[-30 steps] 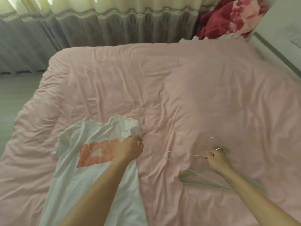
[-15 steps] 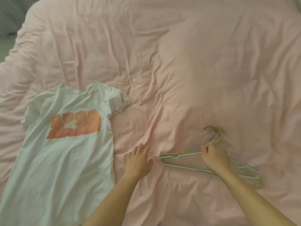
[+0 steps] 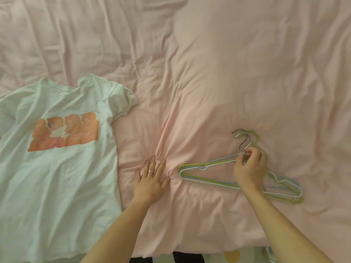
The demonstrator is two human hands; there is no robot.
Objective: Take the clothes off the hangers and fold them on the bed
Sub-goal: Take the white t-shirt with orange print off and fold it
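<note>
Pink bedcover (image 3: 209,228) filled our view, its near edge just below our forearms. Our left hand (image 3: 152,180) lay flat, fingers straight, pressing the cover beside the hangers (image 3: 209,182). Our right hand (image 3: 250,168) pinched their necks under the hooks. Best to square that stack and park it well apart from the white T-shirt (image 3: 62,177), which lay spread out, unfolded, to the left. Beyond, the cover ran on in deep creases; smoothing them would help the fold.

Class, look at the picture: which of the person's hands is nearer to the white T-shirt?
Left. The left hand rests flat on the bedcover just beside the T-shirt, not touching it; the right hand is farther off, pinching the hangers.
</note>
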